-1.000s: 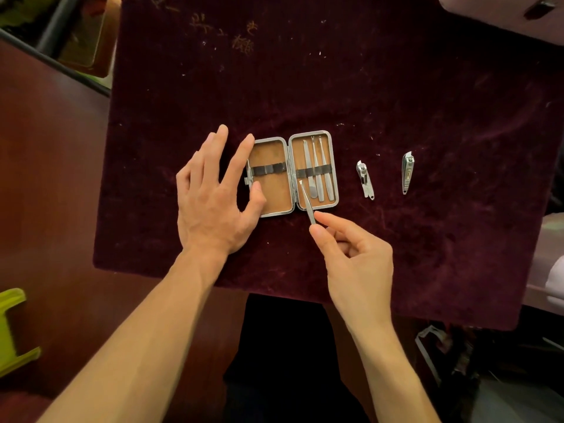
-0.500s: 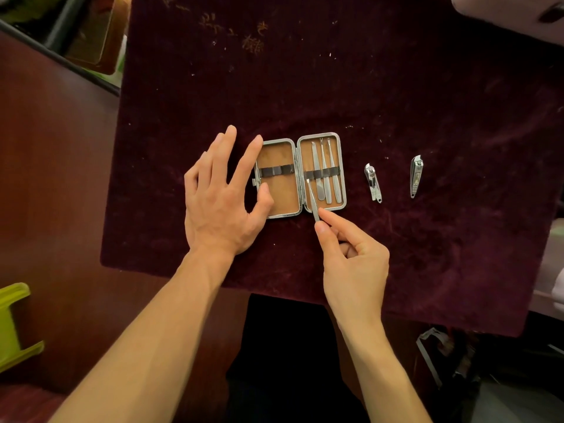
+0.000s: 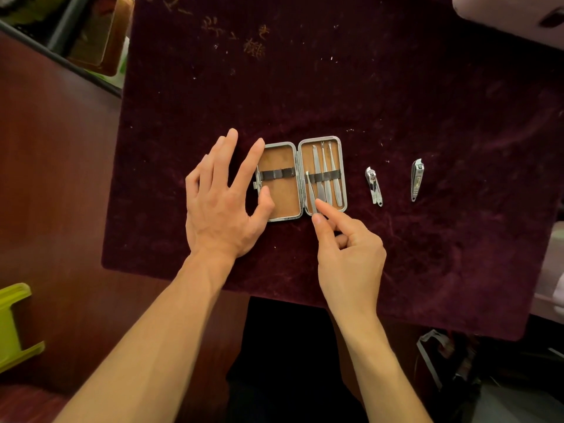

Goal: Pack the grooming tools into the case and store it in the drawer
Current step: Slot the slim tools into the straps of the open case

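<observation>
Case point(image 3: 280, 198) is laid open on the dark red cloth point(image 3: 427, 87), near the middle and closer to the near edge. At its left side the left hand point(image 3: 219, 206) is spread flat. The left half of the case is touched by the thumb, so the case is kept from sliding. Only a stretchy band point(image 3: 276, 174) is seen in that half.

In the right half, three thin tools point(image 3: 326, 166) are already tucked under the other band point(image 3: 333, 175). The tweezers point(image 3: 311, 193) are pinched at their bottom end by the thumb and first finger of the right hand point(image 3: 348, 251). A moment ago only their tip was past the case's near rim. Now they have been pushed up, and the tip is seen at the band. It cannot be told if it is under the band yet. This tool is judged almost packed.

Further right, a small nail clipper point(image 3: 374, 186) and a longer nail clipper point(image 3: 416, 180) are left on the cloth, apart from the case. These are still to be packed.
</observation>
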`<state>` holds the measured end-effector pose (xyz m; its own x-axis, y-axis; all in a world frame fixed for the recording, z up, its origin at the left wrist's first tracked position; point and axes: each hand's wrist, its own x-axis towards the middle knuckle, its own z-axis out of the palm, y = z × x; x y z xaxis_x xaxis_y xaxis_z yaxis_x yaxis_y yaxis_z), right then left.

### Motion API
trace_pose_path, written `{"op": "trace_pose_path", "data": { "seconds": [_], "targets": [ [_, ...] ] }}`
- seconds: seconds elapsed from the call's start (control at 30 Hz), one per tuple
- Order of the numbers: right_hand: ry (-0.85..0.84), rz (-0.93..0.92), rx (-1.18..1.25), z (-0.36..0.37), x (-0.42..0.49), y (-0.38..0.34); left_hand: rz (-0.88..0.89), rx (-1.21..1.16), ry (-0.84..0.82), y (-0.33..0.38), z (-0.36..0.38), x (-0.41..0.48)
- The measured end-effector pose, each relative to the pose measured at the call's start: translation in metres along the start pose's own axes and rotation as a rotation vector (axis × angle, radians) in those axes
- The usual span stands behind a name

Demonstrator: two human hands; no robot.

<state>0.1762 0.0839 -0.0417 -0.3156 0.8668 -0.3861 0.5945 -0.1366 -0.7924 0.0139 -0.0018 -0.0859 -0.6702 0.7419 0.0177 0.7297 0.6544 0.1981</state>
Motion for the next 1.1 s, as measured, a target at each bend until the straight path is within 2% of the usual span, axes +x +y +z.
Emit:
{"op": "trace_pose_path", "data": {
  "seconds": [0.2,0.37,0.5,1.1],
  "targets": [
    [0.023,-0.165,-0.175,0.002,0.001,-0.004,-0.002,-0.001,-0.002,0.0,0.0,0.0],
    [-0.116,-0.262,-0.273,-0.015,0.002,-0.004,-0.004,-0.009,-0.006,0.0,0.0,0.0],
    [-0.153,-0.324,-0.335,-0.024,0.006,0.0,-0.004,-0.007,-0.01,-0.001,0.0,0.001],
    [-0.135,-0.448,-0.448,-0.017,0.027,0.001,-0.018,-0.02,-0.021,0.0,-0.003,0.002]
  ]
}}
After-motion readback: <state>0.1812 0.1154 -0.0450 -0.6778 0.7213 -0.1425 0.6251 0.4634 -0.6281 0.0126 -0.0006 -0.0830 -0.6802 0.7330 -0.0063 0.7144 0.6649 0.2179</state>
